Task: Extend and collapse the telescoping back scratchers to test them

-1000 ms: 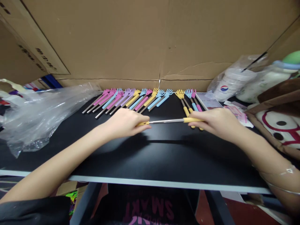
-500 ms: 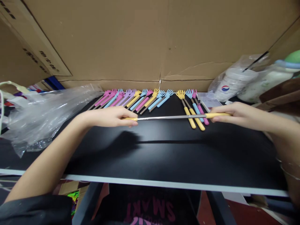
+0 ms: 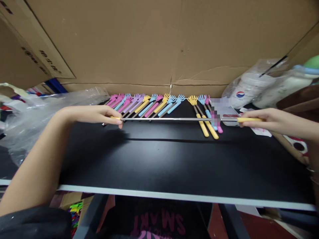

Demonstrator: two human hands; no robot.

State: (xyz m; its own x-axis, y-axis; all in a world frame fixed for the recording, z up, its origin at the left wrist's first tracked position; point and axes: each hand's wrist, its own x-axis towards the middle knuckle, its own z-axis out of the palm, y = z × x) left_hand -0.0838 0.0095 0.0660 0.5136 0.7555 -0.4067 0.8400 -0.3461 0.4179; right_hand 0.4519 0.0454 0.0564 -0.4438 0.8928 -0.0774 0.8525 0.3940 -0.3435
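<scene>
Head view: the back scratcher (image 3: 169, 119) has been drawn longer as the hands were parted, so its extension seems well advanced. It is held roughly level above the counter (image 3: 159, 169), its handle (image 3: 250, 119) clasped by the fingers of the right hand (image 3: 279, 122), its opposite end (mostly hidden) pinched by the left hand (image 3: 88, 114), sharply bent at the wrist.

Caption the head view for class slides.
Left hand and right hand hold a yellow-ended metal rod above a black table.
</scene>
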